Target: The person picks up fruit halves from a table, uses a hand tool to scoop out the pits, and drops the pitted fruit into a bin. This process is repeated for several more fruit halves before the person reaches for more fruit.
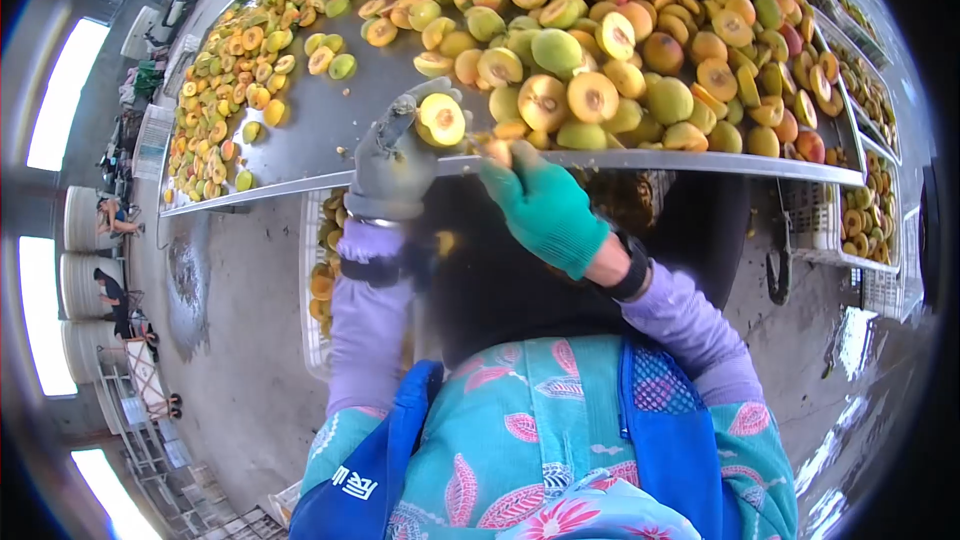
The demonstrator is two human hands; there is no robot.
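1. Head view, left hand (396, 155), grey glove: clamped on a yellow fruit half (442, 120), cut face visible, held at the near edge of the metal table (325, 120).
2. Head view, right hand (548, 208), green glove: fingers pinched together just beside the fruit half; blurred at the tips, cannot tell what's between them.
3. Head view, surroundings: loose fruit pieces (590, 98) heaped on the table, thickest on the right; fruit-filled crates (815, 225) to the right, another crate (312, 325) below the table edge; seated people (117, 218) far left.
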